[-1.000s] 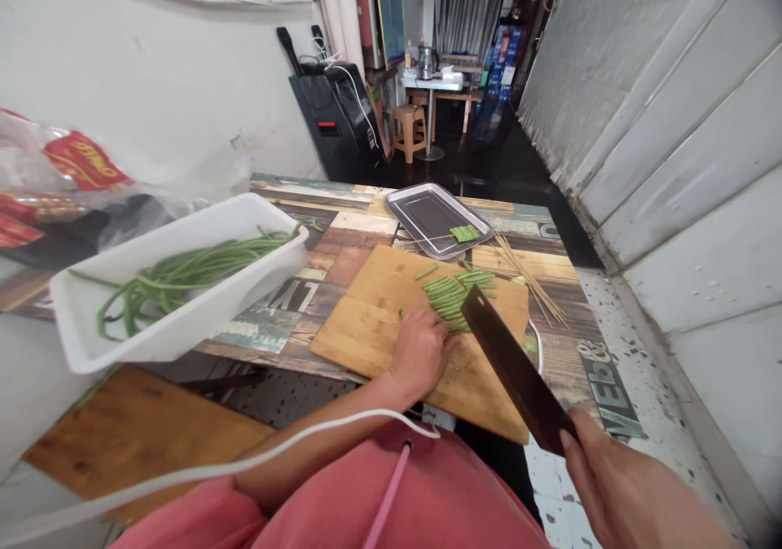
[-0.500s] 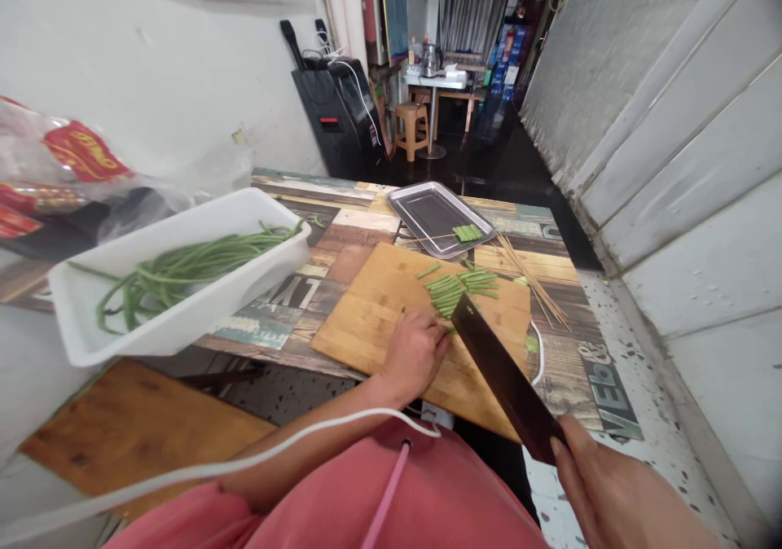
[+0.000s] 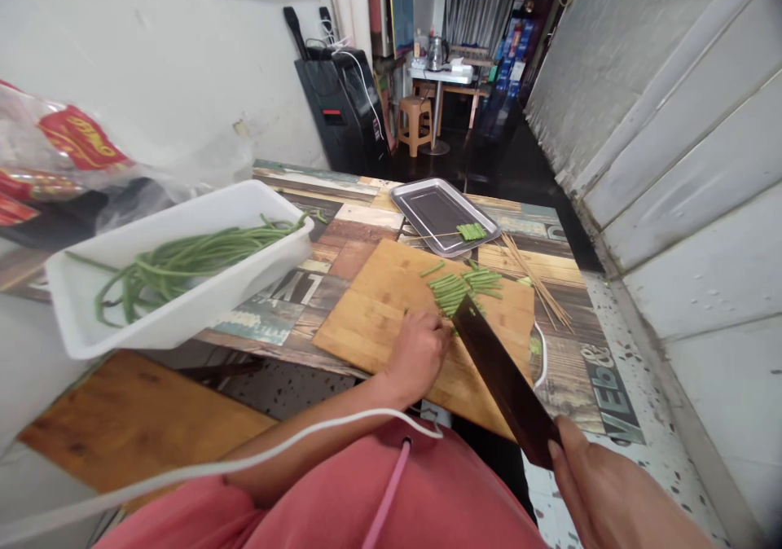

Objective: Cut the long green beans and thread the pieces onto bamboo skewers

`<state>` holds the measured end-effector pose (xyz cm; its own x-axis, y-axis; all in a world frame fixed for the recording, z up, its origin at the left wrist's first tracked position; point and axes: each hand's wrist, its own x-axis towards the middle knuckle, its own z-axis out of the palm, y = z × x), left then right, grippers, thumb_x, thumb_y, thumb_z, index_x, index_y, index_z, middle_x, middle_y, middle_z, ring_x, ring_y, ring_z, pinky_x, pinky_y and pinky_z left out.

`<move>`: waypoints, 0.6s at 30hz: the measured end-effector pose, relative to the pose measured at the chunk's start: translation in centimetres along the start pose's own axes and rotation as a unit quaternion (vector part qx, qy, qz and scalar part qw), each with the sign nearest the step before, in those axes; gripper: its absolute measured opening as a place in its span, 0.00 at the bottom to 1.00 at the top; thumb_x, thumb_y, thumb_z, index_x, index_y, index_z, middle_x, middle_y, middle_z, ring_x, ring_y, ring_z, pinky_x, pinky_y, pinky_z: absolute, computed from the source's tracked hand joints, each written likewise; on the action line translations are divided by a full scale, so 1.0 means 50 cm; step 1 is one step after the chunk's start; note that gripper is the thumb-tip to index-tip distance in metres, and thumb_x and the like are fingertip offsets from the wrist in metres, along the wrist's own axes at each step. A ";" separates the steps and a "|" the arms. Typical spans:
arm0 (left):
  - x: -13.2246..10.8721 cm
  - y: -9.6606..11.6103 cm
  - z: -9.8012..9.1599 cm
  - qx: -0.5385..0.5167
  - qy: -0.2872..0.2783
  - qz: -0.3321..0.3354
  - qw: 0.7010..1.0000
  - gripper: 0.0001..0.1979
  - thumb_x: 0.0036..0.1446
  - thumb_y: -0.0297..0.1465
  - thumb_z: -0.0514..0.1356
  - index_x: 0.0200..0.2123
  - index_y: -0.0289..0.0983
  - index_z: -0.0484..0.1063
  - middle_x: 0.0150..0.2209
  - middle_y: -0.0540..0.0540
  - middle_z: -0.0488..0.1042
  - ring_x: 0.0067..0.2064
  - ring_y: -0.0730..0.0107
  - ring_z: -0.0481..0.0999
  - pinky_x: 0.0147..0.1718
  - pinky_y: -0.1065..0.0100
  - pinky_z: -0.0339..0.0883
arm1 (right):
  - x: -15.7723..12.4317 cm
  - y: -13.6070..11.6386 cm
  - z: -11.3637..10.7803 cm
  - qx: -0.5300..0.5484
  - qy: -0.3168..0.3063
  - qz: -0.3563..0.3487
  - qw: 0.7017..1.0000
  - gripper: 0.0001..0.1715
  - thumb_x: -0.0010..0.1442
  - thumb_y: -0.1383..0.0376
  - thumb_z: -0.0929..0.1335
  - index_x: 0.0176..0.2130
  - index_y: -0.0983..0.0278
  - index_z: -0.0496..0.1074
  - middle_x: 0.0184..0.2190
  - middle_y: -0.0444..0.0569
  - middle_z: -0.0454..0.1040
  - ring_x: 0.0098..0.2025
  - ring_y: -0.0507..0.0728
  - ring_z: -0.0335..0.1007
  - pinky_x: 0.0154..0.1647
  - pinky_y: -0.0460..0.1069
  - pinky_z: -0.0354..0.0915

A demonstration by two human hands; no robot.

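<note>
From the head camera, the left hand (image 3: pixel 419 353) lies knuckles-up on the bamboo cutting board (image 3: pixel 366 321), fingers curled down onto the near end of the cut long-bean pieces (image 3: pixel 461 287), probably to pin them beside the blade while keeping the fingertips tucked back; what the palm covers is hidden. The right hand (image 3: pixel 604 492) is wrapped round the handle of a dark, flat-sided cleaver (image 3: pixel 504 382), whose far corner meets the beans. The hands are well apart. A shiny steel tray (image 3: pixel 428 207) beyond the board holds a skewered row of pieces, thin bamboo skewers (image 3: pixel 538 280) fan out beside it, and a smooth white plastic tub (image 3: pixel 183 317) holds uncut beans
</note>
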<state>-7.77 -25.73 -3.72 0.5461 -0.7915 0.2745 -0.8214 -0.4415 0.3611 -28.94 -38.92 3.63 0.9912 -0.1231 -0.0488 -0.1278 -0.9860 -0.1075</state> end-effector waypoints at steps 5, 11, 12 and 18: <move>0.001 -0.002 0.010 0.017 0.016 0.030 0.999 0.16 0.63 0.29 0.50 0.28 0.33 0.73 0.30 0.43 0.71 0.33 0.65 0.66 0.34 0.64 0.59 | 0.035 -0.007 -0.019 0.013 -0.068 0.018 0.997 0.16 0.61 0.71 0.54 0.34 0.65 0.68 0.19 0.49 0.70 0.16 0.53 0.64 0.17 0.48 0.52; -0.013 -0.011 0.008 0.009 0.036 0.034 0.999 0.13 0.61 0.29 0.53 0.31 0.33 0.75 0.30 0.43 0.73 0.34 0.64 0.68 0.36 0.63 0.63 | 0.048 -0.003 -0.008 -0.001 -0.063 0.053 0.997 0.15 0.62 0.69 0.54 0.32 0.65 0.66 0.16 0.47 0.66 0.16 0.54 0.64 0.17 0.48 0.50; -0.016 -0.016 0.005 0.009 0.038 0.030 0.999 0.12 0.61 0.29 0.53 0.31 0.33 0.76 0.30 0.43 0.73 0.34 0.64 0.68 0.36 0.63 0.63 | 0.047 0.003 -0.005 0.005 -0.059 0.056 0.997 0.15 0.62 0.68 0.53 0.33 0.66 0.65 0.17 0.47 0.67 0.17 0.55 0.66 0.17 0.48 0.51; -0.019 -0.048 -0.008 0.007 0.036 -0.021 0.999 0.10 0.59 0.32 0.57 0.34 0.34 0.77 0.32 0.42 0.75 0.36 0.63 0.71 0.38 0.62 0.65 | 0.052 0.027 0.009 0.050 -0.004 0.059 0.997 0.18 0.64 0.63 0.52 0.36 0.66 0.64 0.20 0.50 0.72 0.21 0.58 0.71 0.21 0.49 0.59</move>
<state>-6.25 -23.77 -4.51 0.5903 -0.7396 0.3233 -0.7993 -0.4799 0.3617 -26.57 -40.51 2.93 0.9690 -0.2356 -0.0741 -0.2459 -0.9488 -0.1982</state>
